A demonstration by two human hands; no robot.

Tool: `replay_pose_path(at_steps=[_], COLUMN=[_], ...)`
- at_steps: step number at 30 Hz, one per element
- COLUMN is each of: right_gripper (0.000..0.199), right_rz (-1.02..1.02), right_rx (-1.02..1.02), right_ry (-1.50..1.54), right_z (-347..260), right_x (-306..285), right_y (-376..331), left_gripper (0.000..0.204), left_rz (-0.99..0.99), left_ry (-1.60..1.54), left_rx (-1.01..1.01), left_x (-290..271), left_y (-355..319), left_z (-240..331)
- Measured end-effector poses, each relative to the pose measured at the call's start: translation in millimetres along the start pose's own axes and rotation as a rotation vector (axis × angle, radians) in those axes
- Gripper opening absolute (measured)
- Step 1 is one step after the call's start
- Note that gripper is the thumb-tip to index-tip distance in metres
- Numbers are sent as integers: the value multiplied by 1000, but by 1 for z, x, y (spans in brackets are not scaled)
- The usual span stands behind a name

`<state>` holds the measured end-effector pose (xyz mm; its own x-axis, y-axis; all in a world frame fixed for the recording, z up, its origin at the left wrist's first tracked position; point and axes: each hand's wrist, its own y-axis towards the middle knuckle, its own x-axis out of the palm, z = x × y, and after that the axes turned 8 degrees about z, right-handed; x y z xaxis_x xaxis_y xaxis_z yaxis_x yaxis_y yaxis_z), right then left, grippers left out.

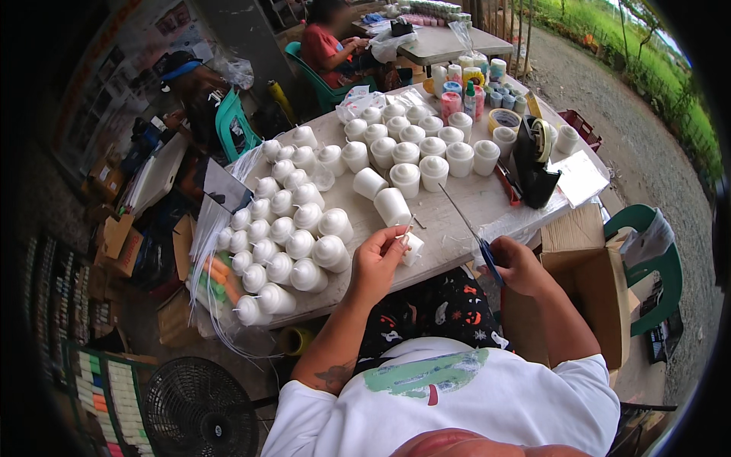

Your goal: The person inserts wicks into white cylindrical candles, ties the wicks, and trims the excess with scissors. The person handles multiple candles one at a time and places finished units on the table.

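Note:
My left hand [378,263] is closed in a pinch over the table's near edge, its fingertips on something small and pale that I cannot make out. Right beside those fingers is a white candle [413,249], partly hidden by them. My right hand [518,266] grips the blue handles of a pair of scissors [466,218], whose long blades point up and away to the left. Just beyond my left hand, one white candle [392,206] leans tilted and another [369,183] lies on its side. A short dark strip [419,222] rests close by.
Many white candles with wicks crowd the table [449,263] at left and centre. A tape dispenser [535,164] stands at right, with coloured candles [451,107] behind. An open cardboard box [567,305] is by my right arm, a fan [202,407] lower left. Other people sit beyond.

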<state>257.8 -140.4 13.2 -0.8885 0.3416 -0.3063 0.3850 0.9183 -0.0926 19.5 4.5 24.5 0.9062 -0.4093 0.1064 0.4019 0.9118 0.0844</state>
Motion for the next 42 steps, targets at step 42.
replay_pose_path(at_steps=[42], right_gripper=[50], right_rz=[-37], right_rx=[154], right_ry=[-244], right_z=[-4], right_x=[-19], right_y=[-2], left_gripper=[15], left_rz=[-303], left_ry=[1255], left_rx=[296], left_x=[69], left_y=[74], left_z=[18])
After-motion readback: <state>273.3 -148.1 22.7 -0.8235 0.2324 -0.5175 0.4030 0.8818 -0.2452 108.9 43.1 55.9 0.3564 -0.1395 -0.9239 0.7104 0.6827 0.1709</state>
